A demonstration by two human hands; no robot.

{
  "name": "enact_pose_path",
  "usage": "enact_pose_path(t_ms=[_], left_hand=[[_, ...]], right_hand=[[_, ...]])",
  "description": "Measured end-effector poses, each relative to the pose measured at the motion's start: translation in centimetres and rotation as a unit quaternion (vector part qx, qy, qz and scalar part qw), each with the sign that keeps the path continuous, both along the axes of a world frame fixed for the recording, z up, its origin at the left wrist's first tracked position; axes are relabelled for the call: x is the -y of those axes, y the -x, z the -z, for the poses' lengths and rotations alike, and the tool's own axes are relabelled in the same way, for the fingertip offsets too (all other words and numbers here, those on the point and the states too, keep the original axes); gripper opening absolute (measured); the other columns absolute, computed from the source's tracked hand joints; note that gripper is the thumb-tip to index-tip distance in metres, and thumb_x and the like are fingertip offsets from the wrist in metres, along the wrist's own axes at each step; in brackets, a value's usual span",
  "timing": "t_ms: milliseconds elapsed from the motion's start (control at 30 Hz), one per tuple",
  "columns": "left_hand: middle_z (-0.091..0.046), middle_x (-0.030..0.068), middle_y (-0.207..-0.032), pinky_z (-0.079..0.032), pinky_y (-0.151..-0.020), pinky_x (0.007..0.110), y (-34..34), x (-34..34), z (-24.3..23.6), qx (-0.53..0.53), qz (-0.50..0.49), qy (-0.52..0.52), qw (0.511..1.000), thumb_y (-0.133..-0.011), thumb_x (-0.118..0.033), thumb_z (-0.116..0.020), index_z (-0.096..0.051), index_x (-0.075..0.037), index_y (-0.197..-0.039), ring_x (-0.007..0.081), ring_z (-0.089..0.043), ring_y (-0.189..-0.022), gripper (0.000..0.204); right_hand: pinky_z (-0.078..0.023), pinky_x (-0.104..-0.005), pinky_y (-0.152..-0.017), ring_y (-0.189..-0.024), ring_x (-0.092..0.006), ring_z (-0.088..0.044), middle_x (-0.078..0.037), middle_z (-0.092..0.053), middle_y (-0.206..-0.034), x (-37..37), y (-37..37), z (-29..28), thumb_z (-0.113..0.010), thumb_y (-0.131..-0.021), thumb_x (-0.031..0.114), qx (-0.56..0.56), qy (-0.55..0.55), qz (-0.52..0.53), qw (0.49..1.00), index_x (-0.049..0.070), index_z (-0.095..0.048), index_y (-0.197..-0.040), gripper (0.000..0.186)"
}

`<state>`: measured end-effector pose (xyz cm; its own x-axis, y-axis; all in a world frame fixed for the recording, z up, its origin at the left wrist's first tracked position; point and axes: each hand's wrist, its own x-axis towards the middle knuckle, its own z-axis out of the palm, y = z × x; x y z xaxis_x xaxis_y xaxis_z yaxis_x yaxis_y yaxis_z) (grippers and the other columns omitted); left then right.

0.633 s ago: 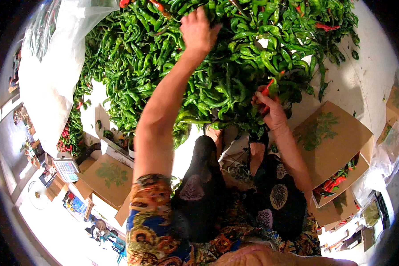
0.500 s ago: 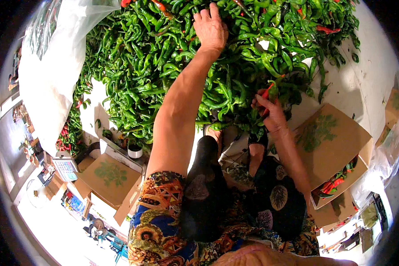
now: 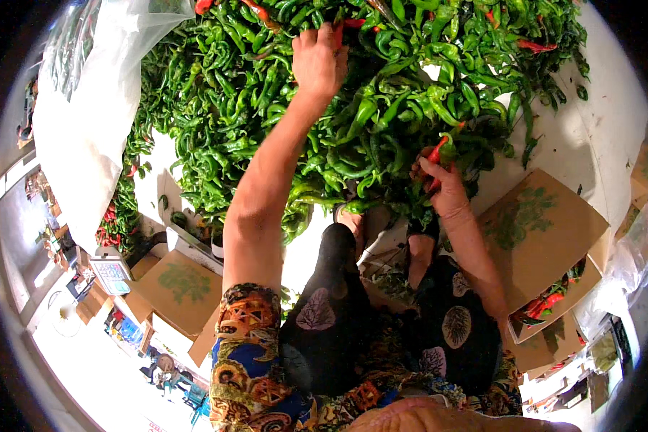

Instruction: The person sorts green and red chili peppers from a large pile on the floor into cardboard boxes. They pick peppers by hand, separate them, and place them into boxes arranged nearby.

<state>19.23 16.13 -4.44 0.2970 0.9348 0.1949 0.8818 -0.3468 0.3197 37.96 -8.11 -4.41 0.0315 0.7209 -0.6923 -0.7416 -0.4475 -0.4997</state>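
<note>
A large heap of green chili peppers point(image 3: 223, 108) spreads in front of me, with a few red ones scattered through it. My left hand point(image 3: 318, 65) reaches far into the heap, its fingers closed around a red chili pepper point(image 3: 338, 33) that partly shows by the fingertips. Lower and to the right, my right hand point(image 3: 446, 189) is closed on red chili peppers point(image 3: 437, 150) at the heap's near edge. Their tips stick out above and below its thumb; how many it holds is hidden.
On the right stands a cardboard box point(image 3: 543, 223) with red peppers point(image 3: 543, 308) showing at its open side. Another cardboard box point(image 3: 176, 291) sits at left beside a scale point(image 3: 111, 275). Clear plastic sheeting point(image 3: 93, 108) hangs over the heap's left side. My legs point(image 3: 324, 302) are below the heap.
My left hand has shifted left and slightly nearer, and its fingers have closed on a red chili pepper. The right hand stays nearly in place, still holding its red peppers.
</note>
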Motion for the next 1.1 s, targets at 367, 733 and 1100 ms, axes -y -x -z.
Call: enact_pose_path(t_ms=[367,733,1100], left_hand=[[-0.054,0.0143,-0.076,-0.043,-0.06,0.044,-0.7,7.4,-2.6,0.108,0.123,-0.023,0.986,-0.069,-0.018,-0.071,-0.064,-0.008,-0.079,0.0335,-0.052,-0.07,0.016],[-0.066,0.0145,-0.079,-0.053,-0.062,0.033,-3.8,2.3,-1.1,0.228,0.145,0.188,0.944,-0.079,-0.004,-0.058,-0.064,-0.006,-0.095,0.0231,-0.063,-0.065,0.017],[-0.053,0.0135,-0.11,-0.045,-0.085,0.042,-4.4,-4.0,4.2,-0.127,0.054,0.098,0.986,-0.076,-0.019,-0.063,-0.053,-0.004,-0.11,0.0352,-0.054,-0.095,0.038]], right_hand=[[-0.05,-0.0329,-0.077,-0.093,-0.0188,-0.06,-0.005,-0.063,-0.098,-1.3,0.8,-2.3,-0.067,-0.079,0.007,0.005,-0.01,-0.002,1.0,0.008,-0.057,-0.106,0.029],[-0.047,-0.0257,-0.065,-0.077,-0.0143,-0.062,-0.004,-0.066,-0.092,-1.0,-0.8,-1.0,-0.069,-0.077,0.008,0.071,0.035,0.019,0.997,0.01,-0.059,-0.103,0.028],[-0.051,-0.032,-0.072,-0.083,-0.0184,-0.062,-0.012,-0.064,-0.098,-0.8,-1.6,0.0,-0.067,-0.08,0.005,0.022,0.033,0.037,0.999,0.005,-0.057,-0.102,0.025]])
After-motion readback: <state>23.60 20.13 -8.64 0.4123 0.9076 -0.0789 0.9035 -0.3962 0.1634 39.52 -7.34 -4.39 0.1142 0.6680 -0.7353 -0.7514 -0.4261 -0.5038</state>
